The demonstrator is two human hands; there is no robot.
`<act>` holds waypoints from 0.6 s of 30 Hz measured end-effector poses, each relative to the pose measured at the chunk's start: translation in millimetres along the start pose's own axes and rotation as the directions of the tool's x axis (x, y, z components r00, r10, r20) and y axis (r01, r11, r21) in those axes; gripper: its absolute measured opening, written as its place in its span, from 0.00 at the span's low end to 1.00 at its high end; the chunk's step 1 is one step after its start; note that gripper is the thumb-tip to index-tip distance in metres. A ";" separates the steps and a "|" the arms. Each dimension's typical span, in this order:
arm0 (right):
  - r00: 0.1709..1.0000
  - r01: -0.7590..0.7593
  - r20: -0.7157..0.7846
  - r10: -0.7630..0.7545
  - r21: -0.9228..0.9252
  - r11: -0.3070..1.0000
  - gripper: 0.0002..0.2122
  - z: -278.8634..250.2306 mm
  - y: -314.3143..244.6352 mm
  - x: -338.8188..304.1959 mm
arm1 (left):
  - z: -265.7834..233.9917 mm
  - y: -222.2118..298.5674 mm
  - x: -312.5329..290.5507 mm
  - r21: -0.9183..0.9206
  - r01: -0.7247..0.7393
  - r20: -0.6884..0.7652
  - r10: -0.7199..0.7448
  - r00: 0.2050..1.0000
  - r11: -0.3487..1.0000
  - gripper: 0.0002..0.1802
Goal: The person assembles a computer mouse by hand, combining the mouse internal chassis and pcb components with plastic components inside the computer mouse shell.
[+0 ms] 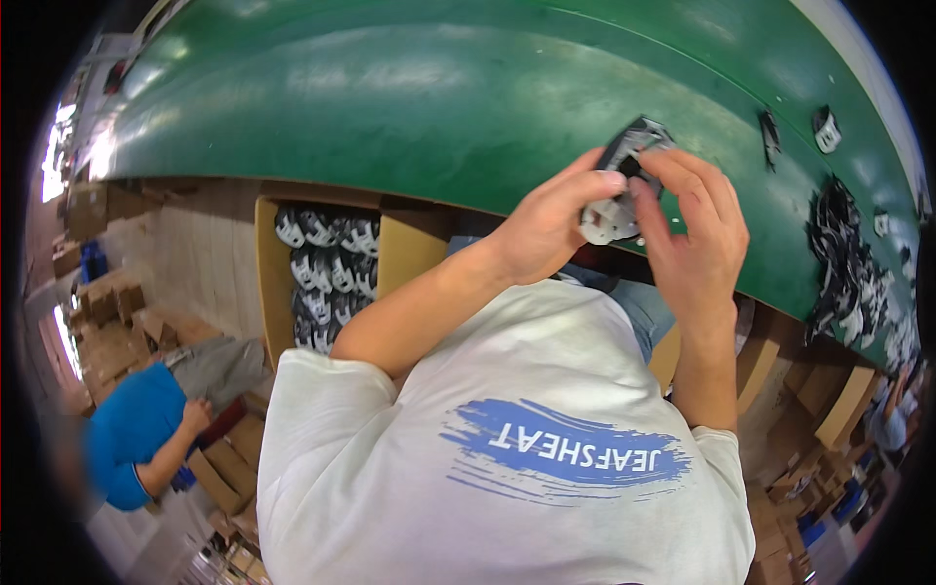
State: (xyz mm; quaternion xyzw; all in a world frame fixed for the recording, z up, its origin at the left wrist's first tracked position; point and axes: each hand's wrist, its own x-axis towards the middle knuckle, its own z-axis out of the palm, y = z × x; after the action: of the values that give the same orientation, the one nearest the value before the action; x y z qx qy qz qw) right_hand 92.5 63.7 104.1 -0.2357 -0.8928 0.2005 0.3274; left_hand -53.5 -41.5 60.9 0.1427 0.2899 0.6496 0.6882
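Over the near edge of the table (390, 117), my left hand (551, 222) grips the part (624, 146), while my right hand (697, 219) meets its hollow side with bent fingers; whether they pinch anything I cannot tell. I seem to be working on that side, so the next move calls for a steady left grip and careful fingers

R hand (694, 214) hides pt. of blk/gry piece (606, 222) (fine details blurred).
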 end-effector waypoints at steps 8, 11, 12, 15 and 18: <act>0.900 -0.365 0.094 0.426 0.698 0.616 0.28 6.1 3.4 -31.4 | 13.1 -1.2 -7.5 0.064 -0.075 -0.023 0.076 0.997 0.995 0.37; 0.905 -0.374 0.085 0.418 0.630 0.680 0.30 6.3 8.0 -31.9 | 12.1 -3.9 -9.2 0.246 -0.092 -0.029 0.103 0.994 0.965 0.36; 0.913 -0.352 0.043 0.406 0.587 0.729 0.29 7.9 9.0 -32.0 | 12.7 -5.6 -9.8 0.336 -0.104 -0.031 0.122 0.992 0.936 0.37; 0.903 -0.374 0.045 0.426 0.569 0.733 0.28 12.1 8.1 -31.6 | 22.5 -8.2 -8.4 0.381 -0.115 -0.105 0.167 0.980 0.917 0.33; 0.914 -0.375 0.057 0.402 0.497 0.783 0.27 17.4 9.4 -32.7 | 19.3 -13.9 -5.5 0.501 -0.083 -0.166 0.190 0.968 0.861 0.28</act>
State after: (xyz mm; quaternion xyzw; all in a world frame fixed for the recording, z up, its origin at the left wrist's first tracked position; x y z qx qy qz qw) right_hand 105.4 49.7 71.0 -0.3272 -0.7339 0.4804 0.3514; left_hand -30.9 -45.0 69.4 0.2634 0.5052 0.6134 0.5469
